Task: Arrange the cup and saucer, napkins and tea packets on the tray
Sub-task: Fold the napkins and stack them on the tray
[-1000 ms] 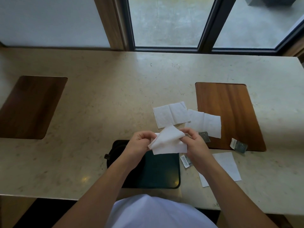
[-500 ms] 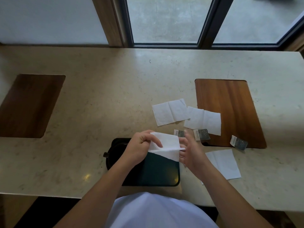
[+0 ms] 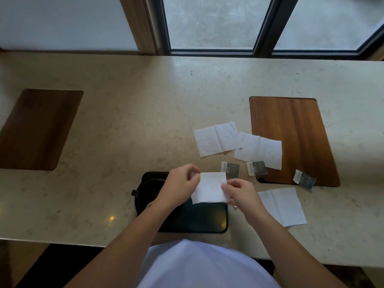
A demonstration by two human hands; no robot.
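A folded white paper napkin (image 3: 210,188) is held above the far right part of a black rectangular tray (image 3: 207,221), which sits at the near edge of a beige stone counter (image 3: 124,125). The left hand (image 3: 178,187) pinches the napkin's far left corner; the right hand (image 3: 241,194) pinches its right edge. A dark cup on a saucer (image 3: 145,190) sits at the tray's left end, partly hidden by the left arm. Three more white napkins (image 3: 216,139) (image 3: 258,150) (image 3: 282,206) and three grey tea packets (image 3: 230,169) (image 3: 256,168) (image 3: 304,179) lie to the right, some overlapping a wooden inlay panel (image 3: 291,132).
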